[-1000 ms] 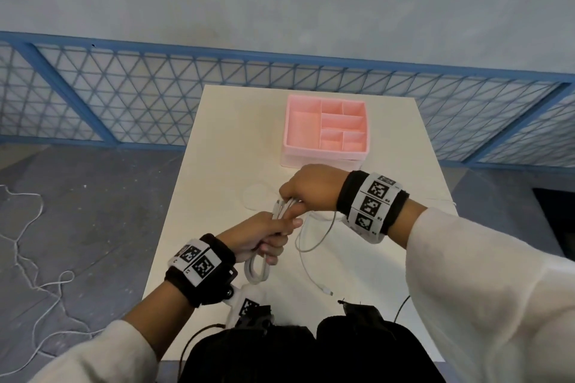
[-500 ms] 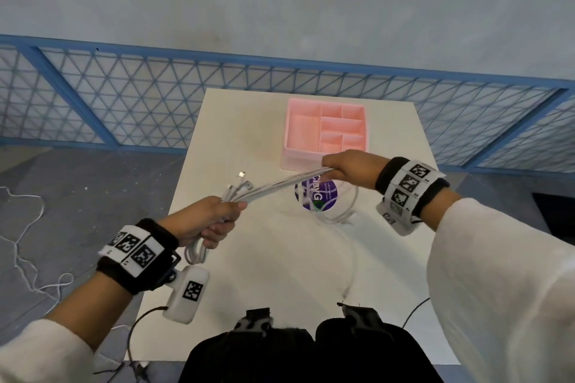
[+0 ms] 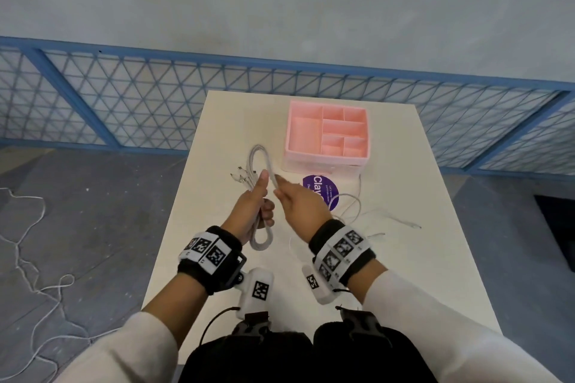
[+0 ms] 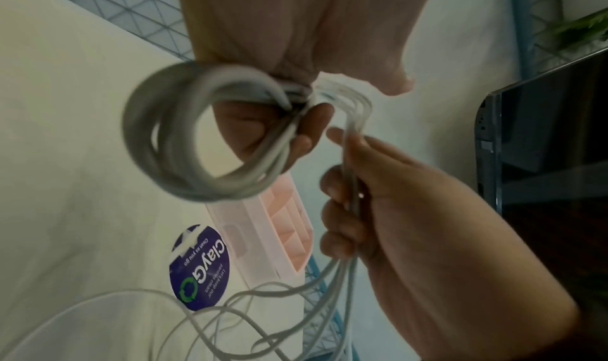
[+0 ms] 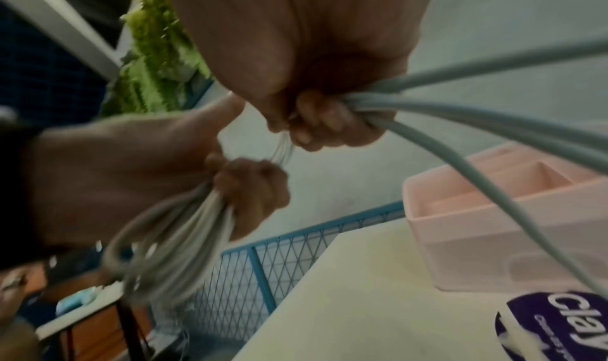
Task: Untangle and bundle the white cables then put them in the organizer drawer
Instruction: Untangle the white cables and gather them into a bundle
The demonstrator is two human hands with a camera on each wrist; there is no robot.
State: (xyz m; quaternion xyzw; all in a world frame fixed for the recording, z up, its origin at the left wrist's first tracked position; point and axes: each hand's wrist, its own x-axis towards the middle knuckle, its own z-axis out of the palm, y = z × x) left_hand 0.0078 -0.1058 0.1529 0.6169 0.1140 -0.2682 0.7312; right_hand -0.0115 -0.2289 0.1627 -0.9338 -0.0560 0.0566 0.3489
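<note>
My left hand (image 3: 260,200) grips a looped bundle of white cables (image 3: 259,236) above the table; loops hang below the fist and another loop (image 3: 260,154) arcs above it, with plug ends (image 3: 241,176) sticking out left. My right hand (image 3: 295,199) pinches the loose strands just right of the left thumb. In the left wrist view the coil (image 4: 197,137) hangs from my left hand and my right hand (image 4: 358,184) grips the strands. The right wrist view shows the same strands (image 5: 444,117) running out of my right fist. The pink organizer drawer (image 3: 326,137) stands open behind the hands.
Loose cable tails (image 3: 354,211) lie on the white table (image 3: 404,258) over a round purple sticker (image 3: 322,190). A blue mesh fence (image 3: 124,102) runs behind the table. More white cord (image 3: 28,227) lies on the grey floor at left.
Both hands have come together near the table's middle. The stretched cable span between them is now folded into a loop above my left fist, and the right hand has slid close to the left.
</note>
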